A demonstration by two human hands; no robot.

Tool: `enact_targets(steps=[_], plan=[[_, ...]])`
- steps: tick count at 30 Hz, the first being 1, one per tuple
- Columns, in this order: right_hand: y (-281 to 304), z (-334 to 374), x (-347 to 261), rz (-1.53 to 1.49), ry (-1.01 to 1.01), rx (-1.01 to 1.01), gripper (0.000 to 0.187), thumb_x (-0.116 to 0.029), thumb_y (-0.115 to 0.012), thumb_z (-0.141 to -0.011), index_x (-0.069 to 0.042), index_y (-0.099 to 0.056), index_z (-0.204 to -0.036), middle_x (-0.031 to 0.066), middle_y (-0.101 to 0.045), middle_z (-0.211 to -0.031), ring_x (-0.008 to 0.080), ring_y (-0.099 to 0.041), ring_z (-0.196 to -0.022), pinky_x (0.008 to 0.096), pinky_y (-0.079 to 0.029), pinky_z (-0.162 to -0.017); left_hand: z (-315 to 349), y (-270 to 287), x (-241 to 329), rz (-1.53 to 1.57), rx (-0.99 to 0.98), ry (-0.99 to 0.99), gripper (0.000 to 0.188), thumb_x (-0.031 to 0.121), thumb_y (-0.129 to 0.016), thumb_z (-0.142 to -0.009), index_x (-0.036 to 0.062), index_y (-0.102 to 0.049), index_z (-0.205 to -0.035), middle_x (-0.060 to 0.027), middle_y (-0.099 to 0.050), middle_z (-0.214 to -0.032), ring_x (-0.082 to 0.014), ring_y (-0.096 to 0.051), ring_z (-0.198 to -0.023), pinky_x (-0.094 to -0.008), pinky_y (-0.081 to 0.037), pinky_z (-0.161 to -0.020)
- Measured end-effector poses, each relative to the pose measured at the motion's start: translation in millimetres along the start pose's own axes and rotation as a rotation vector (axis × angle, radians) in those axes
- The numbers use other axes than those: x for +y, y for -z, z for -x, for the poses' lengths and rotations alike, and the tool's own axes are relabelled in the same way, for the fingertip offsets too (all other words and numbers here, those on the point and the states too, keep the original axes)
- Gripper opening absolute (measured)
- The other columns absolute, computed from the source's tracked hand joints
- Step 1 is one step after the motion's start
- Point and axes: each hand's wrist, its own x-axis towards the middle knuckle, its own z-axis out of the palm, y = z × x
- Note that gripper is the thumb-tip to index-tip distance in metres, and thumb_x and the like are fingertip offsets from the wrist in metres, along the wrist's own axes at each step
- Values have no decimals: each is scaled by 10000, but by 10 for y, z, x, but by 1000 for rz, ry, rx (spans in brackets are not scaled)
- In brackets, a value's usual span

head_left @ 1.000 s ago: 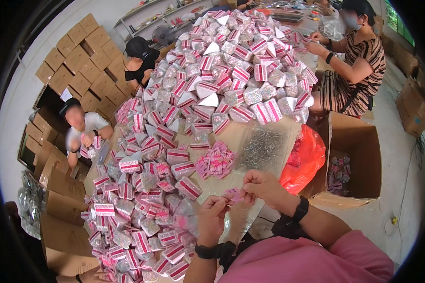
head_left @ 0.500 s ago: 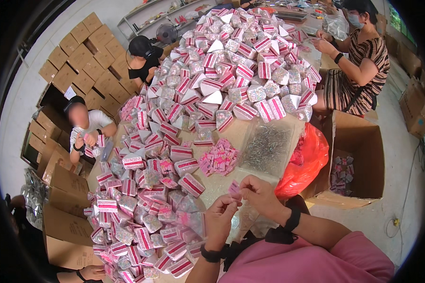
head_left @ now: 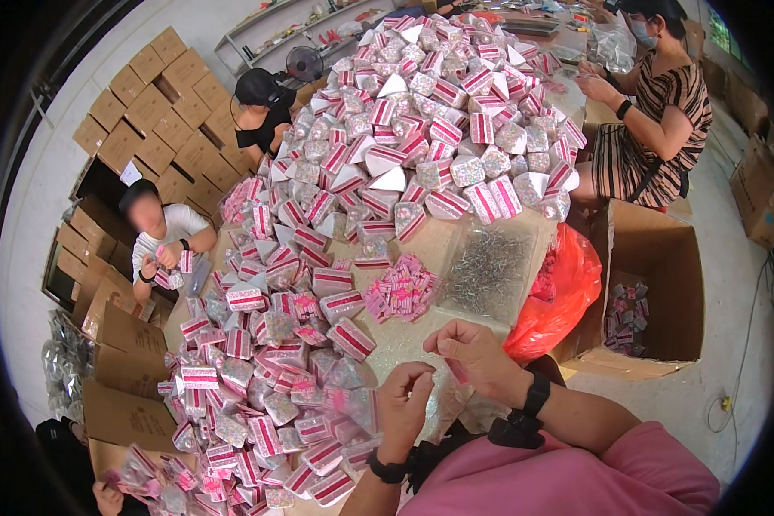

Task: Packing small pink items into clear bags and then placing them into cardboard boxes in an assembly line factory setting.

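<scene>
My left hand [head_left: 405, 406] is raised over the near table edge with its fingers curled in toward the thumb. Whatever they may hold is hidden. To its right is my right hand [head_left: 480, 365], fingers bent and closed, with part of a small pink tag [head_left: 457, 371] showing below them. The hands are apart. Just beyond lies a loose heap of pink printed tags [head_left: 402, 289]. Beside the heap, a clear shallow tray [head_left: 507, 314] holds many small metal pins [head_left: 483, 268]. Wrapped cake-slice-shaped packs with pink stripes [head_left: 351, 339] are piled left of my hands.
A taller mound of packs [head_left: 421, 129] covers the far table. A red plastic bag [head_left: 568, 297] sits at the tray's right, beside an open carton [head_left: 662, 344]. Co-workers sit left [head_left: 168, 232] and right [head_left: 658, 120]; another person's hand [head_left: 107, 497] is at lower left. Stacked cartons [head_left: 150, 107] line the wall.
My hands have come apart; the pink tag that was between both sets of fingertips now shows under my right hand. At lower left, a co-worker's hand has shifted left beside several packs.
</scene>
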Motion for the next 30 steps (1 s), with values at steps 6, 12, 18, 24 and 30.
enact_targets(steps=[6, 12, 18, 24, 30], plan=[[-43, -43, 135, 141, 134, -53, 100, -103, -548, -897, -9, -530, -926, 78, -590, -932, 133, -564, -746, 255, -475, -697, -94, 14, 262, -323, 51, -145, 103, 88, -621, -839, 10, -596, -902, -57, -566, -759, -136, -526, -638, -249, -419, -583], [-55, -13, 108, -57, -44, -124, 125, -123, -551, -897, -1, -567, -915, 53, -603, -852, 147, -599, -743, 275, -504, -697, -75, 27, 323, -520, 141, -271, 91, 93, -627, -837, 22, -570, -825, -102, -535, -720, -207, -524, -584, -312, -408, -521], [-112, 9, 40, -47, -102, -183, 162, -157, -563, -906, 3, -579, -927, 52, -611, -853, 146, -611, -755, 286, -518, -714, -74, 32, 266, -539, 176, -361, 108, 73, -669, -788, 38, -567, -795, -72, -553, -714, -179, -533, -596, -292, -400, -522], [-18, 19, 28, 119, -213, -312, 192, -179, -587, -896, 11, -605, -918, 67, -621, -801, 167, -626, -724, 284, -520, -695, -238, 287, 239, -115, -372, -235, 377, 186, -602, -836, 24, -557, -1174, -135, -568, -1132, -243, -555, -1029, -330, -427, -879], [-15, 59, 18, 70, -290, -293, 188, -175, -590, -891, 10, -614, -879, 93, -627, -793, 175, -627, -709, 288, -520, -647, -192, 354, 253, -306, -431, -237, 403, 225, -578, -860, 21, -525, -1204, -174, -527, -1211, -315, -502, -1122, -380, -382, -956]])
